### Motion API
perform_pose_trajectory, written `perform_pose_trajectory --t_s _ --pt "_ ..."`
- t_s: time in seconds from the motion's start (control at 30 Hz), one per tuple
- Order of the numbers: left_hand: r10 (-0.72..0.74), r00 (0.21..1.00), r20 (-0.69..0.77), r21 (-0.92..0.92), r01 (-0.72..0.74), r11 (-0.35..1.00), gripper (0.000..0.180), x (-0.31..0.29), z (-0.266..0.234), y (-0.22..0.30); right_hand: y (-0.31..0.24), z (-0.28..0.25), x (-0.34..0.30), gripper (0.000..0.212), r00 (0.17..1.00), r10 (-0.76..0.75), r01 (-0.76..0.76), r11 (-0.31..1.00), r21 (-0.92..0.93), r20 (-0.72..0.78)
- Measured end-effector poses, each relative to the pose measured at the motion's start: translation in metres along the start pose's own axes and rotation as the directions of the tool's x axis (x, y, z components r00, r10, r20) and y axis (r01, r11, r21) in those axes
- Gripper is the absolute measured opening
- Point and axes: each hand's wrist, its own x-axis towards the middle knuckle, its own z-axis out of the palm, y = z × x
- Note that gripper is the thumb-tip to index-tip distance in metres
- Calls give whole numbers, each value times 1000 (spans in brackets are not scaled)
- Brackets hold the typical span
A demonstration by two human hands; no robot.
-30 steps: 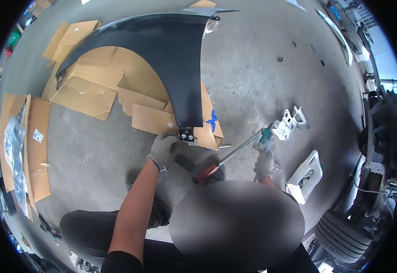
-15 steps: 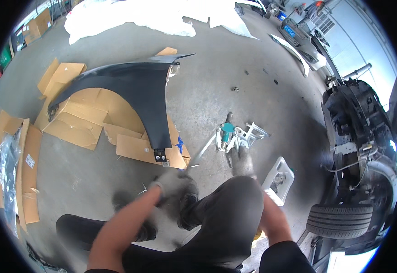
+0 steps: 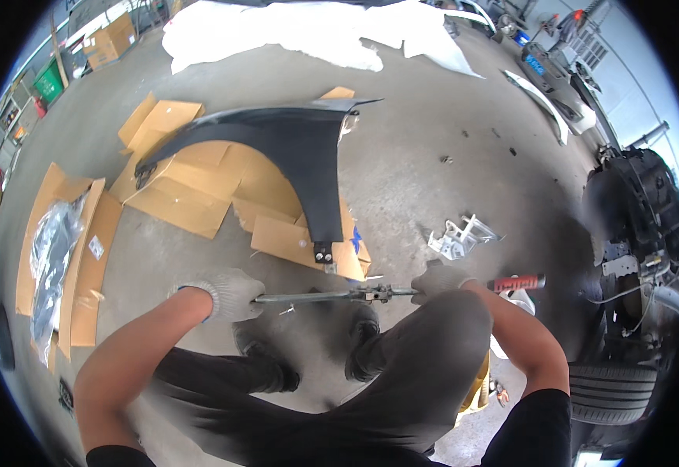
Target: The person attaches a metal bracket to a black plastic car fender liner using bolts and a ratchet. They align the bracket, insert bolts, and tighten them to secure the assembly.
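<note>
Both my hands wear light knit gloves. A long metal lever tool (image 3: 308, 296) with a jointed block at its middle spans the gap between them, roughly level above my feet. My left hand (image 3: 230, 294) is closed round its left end. At its right side my right hand (image 3: 442, 282) is closed too, beside my knee, with a dark part showing above the fingers. A red cylinder (image 3: 517, 282), like a handle, sticks out beyond the right wrist; I cannot tell whether it belongs to the tool. On the floor past my right hand lies a silvery metal bracket (image 3: 464, 237).
A black car fender (image 3: 308, 144) rests on opened cardboard (image 3: 191, 198) ahead. To the left stands a long carton (image 3: 86, 272) holding plastic-wrapped parts. A partly stripped car with a tyre (image 3: 612, 395) is at right. White sheeting (image 3: 269, 31) covers something at the back.
The lever tool is now stretched between both hands; earlier my blurred right hand was near a teal-bodied tool by the bracket. That teal part no longer shows. My left hand has moved left.
</note>
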Motion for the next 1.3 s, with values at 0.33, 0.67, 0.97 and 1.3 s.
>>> perform_pose_trajectory --t_s 0.33,0.67,0.97,1.3 --pt "-167 986 9 20 167 986 28 -21 36 -17 -48 4 54 38 996 61 -60 998 21 -70" --pt "-301 951 -75 -68 296 953 27 -19 74 -36 -58 14 90 27 978 76 -71 997 35 -195" --pt "-324 944 -57 -72 319 945 25 -20 82 -47 -61 1 101 24 982 29 -28 1000 6 -187" --pt "-323 944 -70 -91 316 944 25 -13 89 -57 -62 -2 110 24 980 33 -34 999 -5 -198"
